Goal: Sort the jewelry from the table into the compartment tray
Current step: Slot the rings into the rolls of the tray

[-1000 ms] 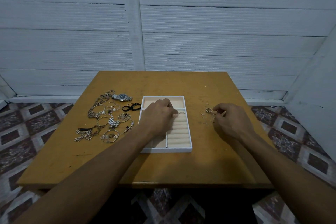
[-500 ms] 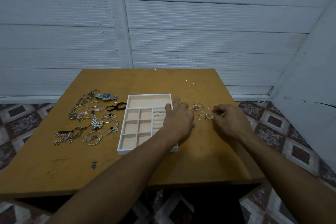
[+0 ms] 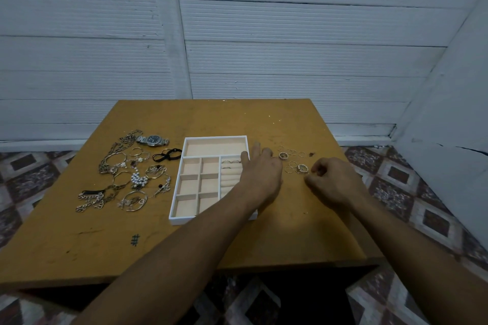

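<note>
Both bare forearms are stretched from the near side toward the far side, the left one angled rightward. The left hand [image 3: 260, 174] is held palm down, its fingers [image 3: 255, 149] extended straight. The right hand [image 3: 334, 183] is held apart to its right, knuckles up, fingers curled toward the thumb; whether anything is pinched cannot be made out.

Left hand [image 3: 260, 177] hides part of the tray [image 3: 216, 137]; right hand's [image 3: 334, 185] grip unclear.

Left hand [image 3: 261, 175] between tray [image 3: 216, 137] and rings [image 3: 301, 168]
</note>
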{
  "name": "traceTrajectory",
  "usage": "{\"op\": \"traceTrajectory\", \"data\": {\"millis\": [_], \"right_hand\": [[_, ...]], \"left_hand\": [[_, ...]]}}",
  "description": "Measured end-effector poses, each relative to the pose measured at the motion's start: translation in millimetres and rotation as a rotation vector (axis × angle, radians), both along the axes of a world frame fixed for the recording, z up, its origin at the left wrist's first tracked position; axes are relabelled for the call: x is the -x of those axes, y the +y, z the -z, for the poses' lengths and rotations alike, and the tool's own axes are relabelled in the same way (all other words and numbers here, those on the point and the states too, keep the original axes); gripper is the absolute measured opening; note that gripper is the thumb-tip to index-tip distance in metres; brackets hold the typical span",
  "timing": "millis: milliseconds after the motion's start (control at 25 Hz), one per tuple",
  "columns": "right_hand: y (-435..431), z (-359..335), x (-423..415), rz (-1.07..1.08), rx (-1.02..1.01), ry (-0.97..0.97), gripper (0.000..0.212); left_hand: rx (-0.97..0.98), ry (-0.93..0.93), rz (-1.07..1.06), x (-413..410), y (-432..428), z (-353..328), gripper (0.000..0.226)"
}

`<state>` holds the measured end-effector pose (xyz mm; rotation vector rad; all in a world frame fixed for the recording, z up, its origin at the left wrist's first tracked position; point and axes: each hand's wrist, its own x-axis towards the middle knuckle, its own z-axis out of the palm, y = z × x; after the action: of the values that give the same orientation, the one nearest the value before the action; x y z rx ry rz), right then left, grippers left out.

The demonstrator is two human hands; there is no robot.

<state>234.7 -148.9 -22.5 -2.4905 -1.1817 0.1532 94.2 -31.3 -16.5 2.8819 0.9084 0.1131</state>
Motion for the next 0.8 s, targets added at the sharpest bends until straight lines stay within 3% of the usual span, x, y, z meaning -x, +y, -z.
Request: {"op": "traceTrajectory", "data": {"millis": [200,560,800], "right_hand": [[0.1,0.3,6.6,0.005,-0.001,-0.027,0.034],[8.0,0.4,16.0,0.052,-0.031,0.04,0.013],[11.4,-1.0,15.4,0.085,-0.021,0.118,0.007]], "left_hand": [[-0.01,-0.105,0.045,4.1,-6.1,1.2,0.026],[0.003,-0.217,0.129,12.9,-12.5,-4.4,0.012],[0.17,-0.321,0.044,26.5,5.9,-17.0,0.016]]}}
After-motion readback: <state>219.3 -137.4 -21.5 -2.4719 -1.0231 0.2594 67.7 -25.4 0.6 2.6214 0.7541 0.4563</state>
